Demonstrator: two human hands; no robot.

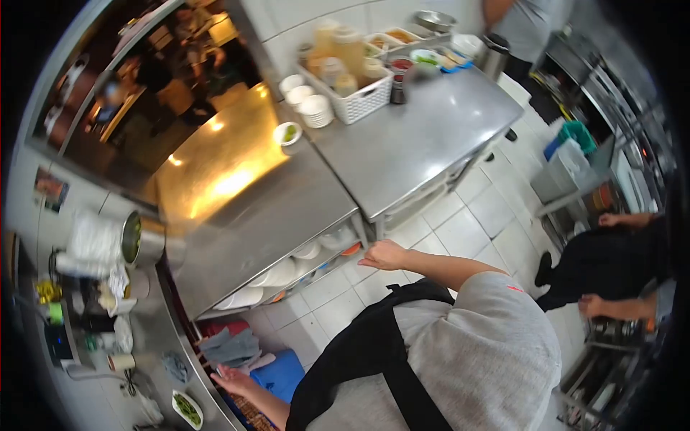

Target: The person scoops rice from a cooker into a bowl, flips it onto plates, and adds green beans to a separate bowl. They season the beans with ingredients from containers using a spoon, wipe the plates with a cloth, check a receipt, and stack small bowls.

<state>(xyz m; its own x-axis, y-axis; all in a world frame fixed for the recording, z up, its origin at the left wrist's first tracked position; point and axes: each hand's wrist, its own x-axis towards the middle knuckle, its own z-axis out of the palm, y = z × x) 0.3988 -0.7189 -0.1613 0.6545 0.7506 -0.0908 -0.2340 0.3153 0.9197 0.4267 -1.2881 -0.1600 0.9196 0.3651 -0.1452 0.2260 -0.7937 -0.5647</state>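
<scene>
My left hand is held out low by the side counter, palm partly up and fingers apart, with nothing in it. Close by it are a grey cloth and a blue item. On the side counter, a white dish holds green pods. My right hand hangs beside the corner of the steel table, its fingers loosely curled and no object visible in them. Stacked white plates sit on the shelf below. A small white bowl with green contents stands on the tabletop.
A second steel table carries a white basket of bottles and stacked white cups. A large pot stands at left. Dark-clothed co-worker is at right; another person stands at the back. Tiled floor lies between.
</scene>
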